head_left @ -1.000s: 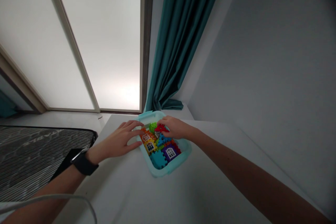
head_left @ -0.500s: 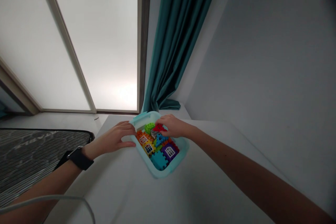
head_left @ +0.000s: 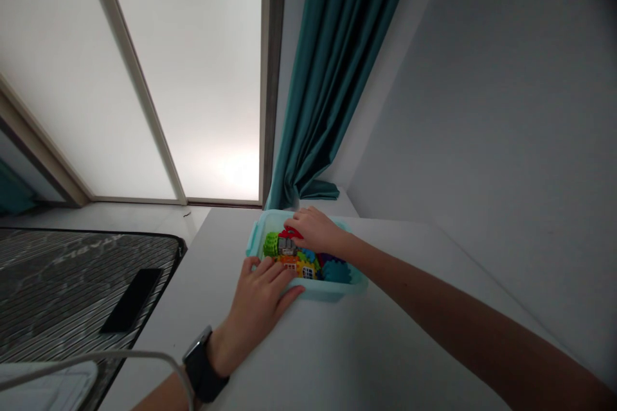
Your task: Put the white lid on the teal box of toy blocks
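Observation:
A light-turquoise plastic bin (head_left: 332,292) stands on the white table, holding plastic building blocks. My left hand (head_left: 263,292), with a dark watch on its wrist, grips the bin's near rim, fingers over the edge and thumb along the outside. Reaching in from the right, my right hand (head_left: 313,228) has its fingertips closed on a red block (head_left: 290,231), partly hidden by the fingers. Around it lie a green block (head_left: 271,244), a grey piece (head_left: 287,245), a yellow window block (head_left: 307,270) and a teal block (head_left: 336,271). The forearm covers the bin's far right part.
The white table (head_left: 395,347) runs back to a grey wall (head_left: 506,109). A teal curtain (head_left: 337,64) hangs behind the bin. At left, a black phone (head_left: 131,300) lies on a dark striped mat (head_left: 62,282). A pale cable (head_left: 130,353) crosses the lower left.
The bin has turned so its long side lies across my view. My left hand has moved right and nearer to me along its rim. My right hand stays by the red block.

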Demonstrator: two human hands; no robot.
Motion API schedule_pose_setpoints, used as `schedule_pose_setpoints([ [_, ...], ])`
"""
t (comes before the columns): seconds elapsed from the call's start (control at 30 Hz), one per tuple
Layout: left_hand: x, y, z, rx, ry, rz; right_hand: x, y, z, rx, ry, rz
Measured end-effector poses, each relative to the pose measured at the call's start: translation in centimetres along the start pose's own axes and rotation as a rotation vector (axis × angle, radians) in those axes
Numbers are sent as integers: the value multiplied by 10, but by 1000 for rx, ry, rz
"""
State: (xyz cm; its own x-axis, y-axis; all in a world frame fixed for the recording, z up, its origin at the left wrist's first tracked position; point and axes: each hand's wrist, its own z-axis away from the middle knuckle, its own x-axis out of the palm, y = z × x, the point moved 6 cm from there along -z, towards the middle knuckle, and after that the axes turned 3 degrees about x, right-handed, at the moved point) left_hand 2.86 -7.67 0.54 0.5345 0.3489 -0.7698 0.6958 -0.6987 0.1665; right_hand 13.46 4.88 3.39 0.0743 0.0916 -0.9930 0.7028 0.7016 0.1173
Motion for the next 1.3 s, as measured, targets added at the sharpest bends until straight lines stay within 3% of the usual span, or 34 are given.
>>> schedule_pose_setpoints([
  [0.1, -4, 4, 6, 27, 134, 101, 5, -4, -3, 6, -33, 18],
  [0.27, -18, -39, 28, -171, 437, 154, 9, -11, -11, 12, -82, 35],
  [0.4, -14, -61, 39, -289, 453, 186, 11, -19, -16, 18, -96, 29],
  [0.63, -1, -66, 42, -327, 436, 334, 14, -17, -15, 34, -66, -30],
  [0.73, 3, -69, 42, -355, 415, 406, 3, 1, 3, 56, 51, -146],
  [0.83, 8, -74, 41, -400, 377, 516, -5, 29, 39, 95, 183, -287],
  [0.93, 18, -80, 42, -464, 322, 650, -3, 62, 88, 272, 460, -526],
  [1.03, 31, -87, 44, -558, 251, 761, 25, 85, 134, 559, 810, -877],
  [1.1, 40, -91, 45, -596, 214, 836, 56, 81, 148, 648, 926, -1179],
  [1.2, 47, -92, 43, -584, 173, 958, 92, 60, 146, 674, 945, -1545],
  [1.3, 48, -92, 43, -568, 167, 986, 106, 45, 138, 665, 909, -1748],
])
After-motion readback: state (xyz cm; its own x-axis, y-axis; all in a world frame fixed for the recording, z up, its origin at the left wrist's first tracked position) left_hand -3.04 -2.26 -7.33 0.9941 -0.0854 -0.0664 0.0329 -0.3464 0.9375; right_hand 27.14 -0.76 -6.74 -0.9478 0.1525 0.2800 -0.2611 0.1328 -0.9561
